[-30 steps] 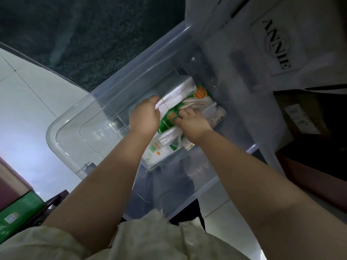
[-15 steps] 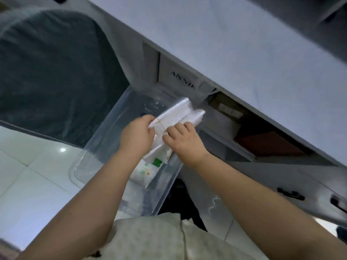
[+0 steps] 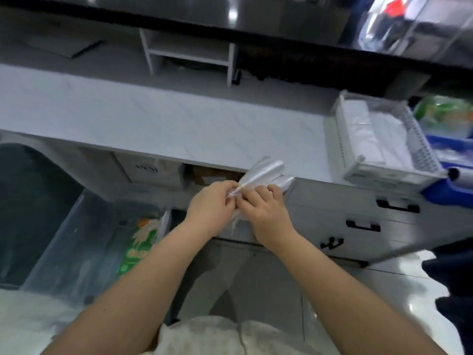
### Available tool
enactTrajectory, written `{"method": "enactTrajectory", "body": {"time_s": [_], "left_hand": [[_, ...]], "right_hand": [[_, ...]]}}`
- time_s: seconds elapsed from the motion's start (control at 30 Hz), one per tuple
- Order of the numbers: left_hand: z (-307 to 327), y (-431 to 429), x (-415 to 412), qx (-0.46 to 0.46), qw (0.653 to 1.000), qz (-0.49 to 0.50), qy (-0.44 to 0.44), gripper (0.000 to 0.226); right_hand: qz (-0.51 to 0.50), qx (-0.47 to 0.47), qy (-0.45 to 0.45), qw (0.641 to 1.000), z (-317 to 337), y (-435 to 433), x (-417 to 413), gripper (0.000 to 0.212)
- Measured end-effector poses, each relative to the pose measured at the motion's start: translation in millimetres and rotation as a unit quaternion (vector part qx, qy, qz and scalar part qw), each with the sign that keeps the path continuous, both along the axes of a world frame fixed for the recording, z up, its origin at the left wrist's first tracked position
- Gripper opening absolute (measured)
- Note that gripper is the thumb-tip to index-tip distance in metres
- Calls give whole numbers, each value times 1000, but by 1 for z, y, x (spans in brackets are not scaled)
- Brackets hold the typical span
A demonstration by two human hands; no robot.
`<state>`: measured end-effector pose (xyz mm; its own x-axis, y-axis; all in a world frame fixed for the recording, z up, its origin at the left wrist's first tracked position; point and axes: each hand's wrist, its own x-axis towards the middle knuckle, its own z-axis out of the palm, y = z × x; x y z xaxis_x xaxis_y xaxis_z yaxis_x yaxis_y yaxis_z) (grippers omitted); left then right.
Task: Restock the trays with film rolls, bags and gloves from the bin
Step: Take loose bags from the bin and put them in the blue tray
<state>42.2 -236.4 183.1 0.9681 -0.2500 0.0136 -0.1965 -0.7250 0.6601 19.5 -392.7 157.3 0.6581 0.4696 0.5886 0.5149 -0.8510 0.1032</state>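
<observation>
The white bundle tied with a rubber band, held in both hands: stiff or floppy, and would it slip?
The bundle is probably floppy: its loose ends fan out past the band. Glossy film suggests slipperiness, which may be why the left hand and right hand both pinch it. Likely light.

I hold a banded bundle of white plastic bags at the counter edge; white tray holds folded bags.
</observation>
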Motion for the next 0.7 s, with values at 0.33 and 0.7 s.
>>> {"method": "enactTrajectory", "body": {"time_s": [0.33, 0.7], "left_hand": [[40, -272, -60, 41, 969, -244, -28, 48], [45, -426, -47, -13, 943, -235, -233, 49]], "right_hand": [[-166, 26, -28, 985, 37, -257, -103, 20], [-239, 53, -82, 966, 69, -399, -111, 18]]}}
